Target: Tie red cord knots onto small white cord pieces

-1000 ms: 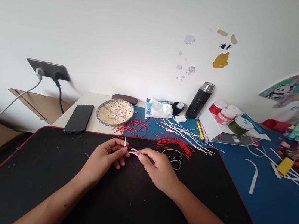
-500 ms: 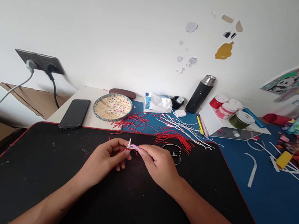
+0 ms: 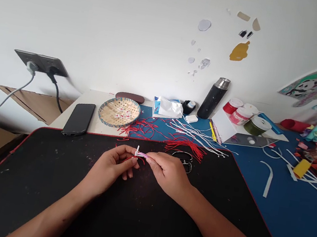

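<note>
Hands: I see my left hand (image 3: 113, 165) and right hand (image 3: 168, 171) meeting fingertip to fingertip over the black mat (image 3: 46, 181) on the desk (image 3: 297, 212)
Left hand: fingers curled, thumb and forefinger pinched on the small bundle (image 3: 139, 155)
Right hand: thumb and forefinger closed on its pink end
Small bundle: white stick upright, pink strip, red thread; held between both hands, just above the mat
Nearby: scissors (image 3: 185, 161) just beside my right hand; red threads (image 3: 185, 147) behind them; woven basket (image 3: 119, 111) and phone (image 3: 79, 119) further back on the left

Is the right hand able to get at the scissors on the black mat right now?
Probably yes: the scissors lie just beyond the right hand with nothing between, but it is busy pinching a pink strip together with the left hand.
</note>
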Available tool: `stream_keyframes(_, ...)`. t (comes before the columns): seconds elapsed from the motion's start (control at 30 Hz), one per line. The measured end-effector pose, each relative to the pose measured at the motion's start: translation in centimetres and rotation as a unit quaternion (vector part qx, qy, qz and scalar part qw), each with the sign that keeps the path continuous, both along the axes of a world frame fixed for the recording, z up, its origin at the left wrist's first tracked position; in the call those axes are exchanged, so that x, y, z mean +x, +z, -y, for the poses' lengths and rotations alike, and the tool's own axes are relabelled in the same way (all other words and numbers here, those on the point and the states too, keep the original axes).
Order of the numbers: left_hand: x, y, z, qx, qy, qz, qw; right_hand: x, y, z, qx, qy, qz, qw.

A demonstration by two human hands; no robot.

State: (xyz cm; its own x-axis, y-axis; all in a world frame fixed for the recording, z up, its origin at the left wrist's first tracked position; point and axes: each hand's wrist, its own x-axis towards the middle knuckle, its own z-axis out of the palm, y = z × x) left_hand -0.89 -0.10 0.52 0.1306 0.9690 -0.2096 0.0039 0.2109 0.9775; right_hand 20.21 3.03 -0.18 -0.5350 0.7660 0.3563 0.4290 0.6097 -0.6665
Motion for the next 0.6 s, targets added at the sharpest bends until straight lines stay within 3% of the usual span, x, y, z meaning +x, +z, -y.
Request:
stream_keyframes(0.37,0.2,0.25,0.44,0.033,-0.006,-0.071,0.997,0.35,-0.35,-0.19,0.052,-0.001,0.101,0.994)
stream_keyframes(0.6,0.52,0.28,0.74,0.065,0.023,-0.052,0.996,0.39,0.01,-0.03,0.072,-0.012,0.132,0.989)
